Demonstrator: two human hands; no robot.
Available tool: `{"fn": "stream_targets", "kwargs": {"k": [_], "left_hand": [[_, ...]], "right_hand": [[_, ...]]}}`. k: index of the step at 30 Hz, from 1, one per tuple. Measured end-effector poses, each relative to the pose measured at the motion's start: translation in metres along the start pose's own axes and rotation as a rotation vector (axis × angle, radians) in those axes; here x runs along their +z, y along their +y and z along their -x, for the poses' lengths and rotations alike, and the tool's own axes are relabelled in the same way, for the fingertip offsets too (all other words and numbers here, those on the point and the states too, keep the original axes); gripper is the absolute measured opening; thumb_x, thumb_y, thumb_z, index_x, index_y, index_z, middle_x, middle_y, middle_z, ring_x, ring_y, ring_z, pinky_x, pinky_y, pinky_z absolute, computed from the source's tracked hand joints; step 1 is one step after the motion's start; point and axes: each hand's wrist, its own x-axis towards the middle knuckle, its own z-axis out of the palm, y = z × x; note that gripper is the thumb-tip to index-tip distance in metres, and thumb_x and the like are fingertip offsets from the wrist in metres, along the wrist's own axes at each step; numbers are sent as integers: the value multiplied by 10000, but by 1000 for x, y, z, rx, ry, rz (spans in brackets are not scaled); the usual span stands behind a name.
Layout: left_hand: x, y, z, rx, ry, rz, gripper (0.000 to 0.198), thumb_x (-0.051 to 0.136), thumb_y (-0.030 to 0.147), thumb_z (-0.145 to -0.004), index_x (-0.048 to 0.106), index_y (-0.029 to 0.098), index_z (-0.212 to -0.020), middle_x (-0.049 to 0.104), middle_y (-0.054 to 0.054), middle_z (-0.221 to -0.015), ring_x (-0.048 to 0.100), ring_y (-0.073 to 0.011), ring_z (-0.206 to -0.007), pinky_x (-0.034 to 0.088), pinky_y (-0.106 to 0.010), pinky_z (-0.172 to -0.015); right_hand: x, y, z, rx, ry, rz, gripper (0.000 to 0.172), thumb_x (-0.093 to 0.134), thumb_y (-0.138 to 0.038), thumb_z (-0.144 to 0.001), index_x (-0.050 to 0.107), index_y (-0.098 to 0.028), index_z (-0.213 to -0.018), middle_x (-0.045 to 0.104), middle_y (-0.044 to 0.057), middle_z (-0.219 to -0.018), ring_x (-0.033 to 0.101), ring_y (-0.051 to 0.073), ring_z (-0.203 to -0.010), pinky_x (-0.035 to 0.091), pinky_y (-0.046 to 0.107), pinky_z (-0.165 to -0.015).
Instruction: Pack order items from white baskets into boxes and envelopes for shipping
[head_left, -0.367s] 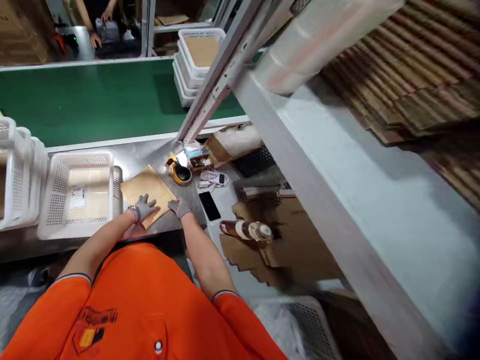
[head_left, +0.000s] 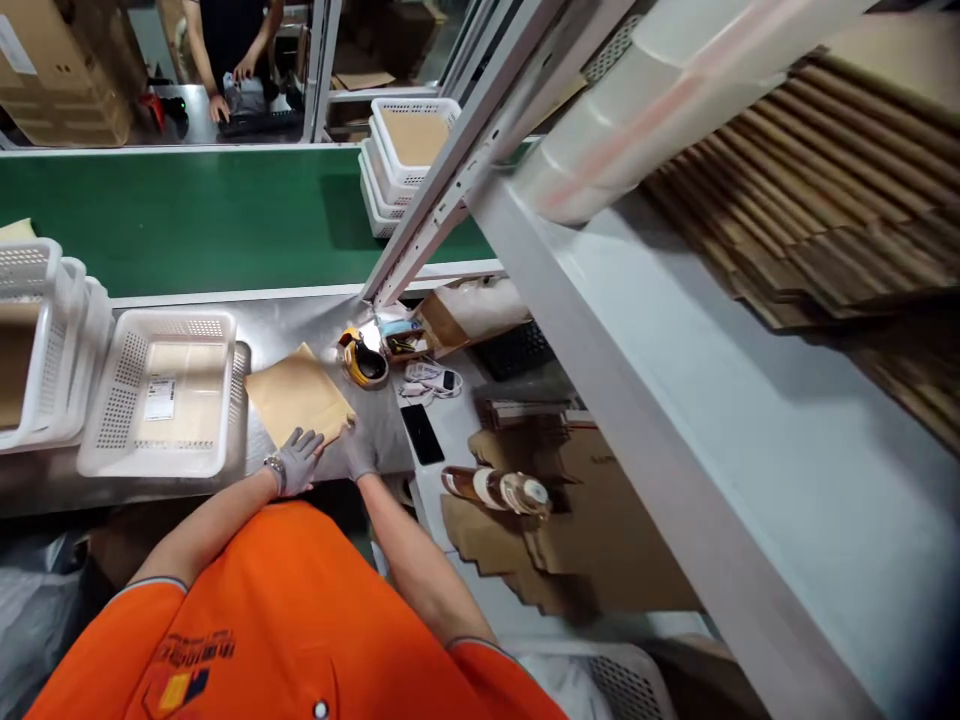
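A tan paper mailer envelope (head_left: 298, 392) lies at a slant on the metal bench in front of me. My left hand (head_left: 301, 462), in a grey glove with a bracelet at the wrist, rests at its near edge with fingers stretched and spread. My right hand (head_left: 361, 448), gloved too, has its fingers closed at the right corner of the envelope; the hand is slightly blurred. Left of the envelope stands a white perforated basket (head_left: 219, 455) with a labelled tan envelope (head_left: 184, 375) inside. Beyond my right hand is a yellow tape dispenser (head_left: 366, 362).
Stacked white baskets (head_left: 46, 370) stand at left, and more (head_left: 386, 185) sit on the green conveyor (head_left: 225, 220). A phone (head_left: 421, 434) and bottle (head_left: 495, 490) lie right. A metal upright (head_left: 450, 190) and shelf (head_left: 645, 360) bound the right side. Another person's hands (head_left: 232, 85) work across the conveyor.
The view has shifted, so the scene sits lower. My left hand has drawn back toward me to the envelope's near edge. My right hand stays by the right corner.
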Motion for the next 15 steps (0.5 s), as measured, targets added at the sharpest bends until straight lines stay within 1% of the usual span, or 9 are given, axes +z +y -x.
{"fn": "stream_targets", "kwargs": {"k": [1,2,3,4,5,7,11,13,15], "left_hand": [[5,-1,1,2,5,11,1047,805,504,-908,395,23,-1742,292,-314,-1846,234,-490,-1734,72,-679,-1401],[10,-3,1,2,15,24,1052,810,483,-907,379,28,-1753,291,-309,-1849,232,-480,-1740,71,-666,-1408],[13,-5,2,-5,27,38,1058,814,464,-905,364,35,-1762,288,-305,-1851,227,-474,-1745,73,-660,-1411],[17,-7,3,-14,37,52,1061,817,448,-904,354,44,-1769,282,-302,-1854,219,-470,-1750,75,-660,-1413],[20,-9,5,-22,41,65,1058,821,437,-904,351,54,-1772,273,-298,-1858,209,-467,-1754,78,-664,-1413],[26,-10,10,-32,35,84,1038,827,428,-907,369,73,-1767,251,-291,-1867,187,-463,-1762,83,-672,-1413],[36,-11,33,-39,2,93,1001,829,425,-916,409,57,-1746,204,-293,-1878,151,-463,-1769,88,-656,-1421],[38,-9,47,-53,-11,99,1033,843,403,-895,392,54,-1756,174,-293,-1884,140,-464,-1771,97,-651,-1422],[34,-6,61,-74,-38,118,1076,866,348,-847,380,68,-1766,175,-287,-1885,153,-463,-1769,139,-649,-1417]], "right_hand": [[1,6,8,-42,-8,109,278,654,-285,-944,811,-125,-1109,800,107,-1347,639,177,-1406,430,267,-1274],[2,12,14,-97,-31,250,394,676,-232,-906,791,-107,-1262,732,149,-1509,525,214,-1560,343,321,-1358],[2,17,19,-159,-65,417,531,689,-202,-893,736,-92,-1410,643,184,-1634,413,253,-1659,275,386,-1409],[3,21,22,-219,-104,590,638,685,-208,-906,660,-67,-1527,553,214,-1719,333,284,-1711,225,431,-1434],[3,25,22,-269,-141,745,703,671,-235,-934,588,-44,-1605,479,235,-1770,290,309,-1733,198,461,-1445],[1,28,17,-315,-194,916,738,635,-291,-988,516,-33,-1669,413,246,-1810,281,336,-1739,189,487,-1445],[-7,22,1,-329,-261,1039,729,592,-339,-1047,478,-34,-1699,401,257,-1819,273,360,-1738,177,521,-1425],[-12,19,-4,-319,-273,1111,747,589,-375,-1065,463,-9,-1703,374,279,-1825,249,381,-1742,150,542,-1419],[-15,17,-7,-305,-280,1181,794,590,-412,-1068,433,14,-1719,342,292,-1835,238,399,-1743,147,543,-1415]]}}
